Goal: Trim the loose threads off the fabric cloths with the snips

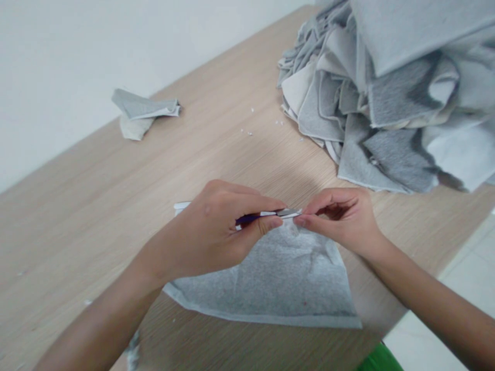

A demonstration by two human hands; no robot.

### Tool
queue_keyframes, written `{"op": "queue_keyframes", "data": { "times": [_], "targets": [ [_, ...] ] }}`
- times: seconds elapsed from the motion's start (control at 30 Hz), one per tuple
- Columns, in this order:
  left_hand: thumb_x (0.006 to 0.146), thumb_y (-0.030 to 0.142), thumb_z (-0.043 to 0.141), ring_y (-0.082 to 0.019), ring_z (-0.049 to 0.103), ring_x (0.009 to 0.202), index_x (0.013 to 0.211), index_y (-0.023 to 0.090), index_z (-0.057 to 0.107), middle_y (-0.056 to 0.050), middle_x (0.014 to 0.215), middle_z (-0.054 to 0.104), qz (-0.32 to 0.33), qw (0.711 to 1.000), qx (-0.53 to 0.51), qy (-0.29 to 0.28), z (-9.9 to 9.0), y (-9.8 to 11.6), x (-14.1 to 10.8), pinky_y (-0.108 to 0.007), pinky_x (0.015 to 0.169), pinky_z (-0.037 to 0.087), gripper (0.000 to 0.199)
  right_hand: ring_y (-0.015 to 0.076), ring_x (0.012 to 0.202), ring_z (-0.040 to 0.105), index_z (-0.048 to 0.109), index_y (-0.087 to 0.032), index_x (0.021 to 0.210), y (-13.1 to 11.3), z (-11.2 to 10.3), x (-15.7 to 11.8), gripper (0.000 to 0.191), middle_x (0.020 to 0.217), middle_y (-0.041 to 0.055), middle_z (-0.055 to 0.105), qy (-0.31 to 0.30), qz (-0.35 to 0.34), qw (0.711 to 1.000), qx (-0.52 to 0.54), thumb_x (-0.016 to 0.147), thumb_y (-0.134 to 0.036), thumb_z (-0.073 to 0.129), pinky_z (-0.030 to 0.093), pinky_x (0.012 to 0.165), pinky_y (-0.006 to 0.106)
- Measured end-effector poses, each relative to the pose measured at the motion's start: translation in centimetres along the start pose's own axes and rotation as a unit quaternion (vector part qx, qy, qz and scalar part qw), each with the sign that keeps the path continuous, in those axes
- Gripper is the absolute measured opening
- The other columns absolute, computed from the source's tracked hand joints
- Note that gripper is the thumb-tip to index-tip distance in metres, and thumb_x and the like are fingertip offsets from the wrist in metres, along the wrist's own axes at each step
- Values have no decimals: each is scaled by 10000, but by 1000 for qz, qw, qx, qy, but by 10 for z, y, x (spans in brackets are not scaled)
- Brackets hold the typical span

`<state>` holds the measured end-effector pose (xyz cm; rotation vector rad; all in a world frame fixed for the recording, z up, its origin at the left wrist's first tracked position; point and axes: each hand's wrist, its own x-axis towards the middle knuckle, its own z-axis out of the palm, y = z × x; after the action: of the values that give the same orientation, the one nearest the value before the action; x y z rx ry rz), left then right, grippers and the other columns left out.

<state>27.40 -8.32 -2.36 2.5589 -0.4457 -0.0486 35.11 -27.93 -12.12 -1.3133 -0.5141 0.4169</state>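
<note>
A pair of thread snips (250, 218) with a dark purple grip is closed in my left hand (228, 224). Their metal blade pokes out past the thumb and index finger, right at the upper edge of a grey piece of fabric (278, 283). That same edge is pinched between the thumb and fingers of my right hand (340, 214), just beyond the blade tip. The fabric lies on the table with its hemmed lower edge towards me, and my left hand covers its upper left part. Most of the grip is hidden inside my palm.
A large heap of grey fabric pieces (332, 103) covers the far right of the wooden table (209, 144). Two small folded scraps (145, 108) lie far left by the white wall. White lint bits (249, 134) dot the tabletop. Something green (381, 358) shows below the near edge.
</note>
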Motion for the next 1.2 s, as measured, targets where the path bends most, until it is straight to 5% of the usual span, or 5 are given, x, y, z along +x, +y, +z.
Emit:
{"op": "queue_keyframes", "data": {
  "times": [0.3,0.83,1.03,1.2],
  "targets": [
    [948,287,641,-97,676,668,1143,269,741,12,920,792,-55,997,-55,-17,5,-9,-8,-185,610,444,220,86,479,624,720,-193,602,1,1,1,180,590,-1,728,1,14,1000,6,596,-175,899,485,434,153],
    [910,313,672,-169,726,786,1074,219,776,-36,962,798,-154,961,-219,70,0,-24,-29,-210,634,535,216,130,488,662,752,-201,625,3,-2,0,160,592,25,738,-21,7,999,-40,612,-254,903,527,448,187],
    [930,334,648,-186,730,826,1078,183,773,-61,998,792,-182,954,-211,112,-21,-19,-60,-236,662,552,245,141,476,652,743,-213,616,10,-6,-1,156,578,28,724,-23,-17,996,-90,669,-290,868,527,445,200],
    [932,302,650,-160,729,834,1097,214,768,-35,999,794,-218,943,-184,171,-40,-3,-109,-203,684,553,221,155,502,639,762,-229,637,19,-14,-2,170,613,40,728,2,15,992,-128,647,-348,883,516,461,230]
  ]
}}
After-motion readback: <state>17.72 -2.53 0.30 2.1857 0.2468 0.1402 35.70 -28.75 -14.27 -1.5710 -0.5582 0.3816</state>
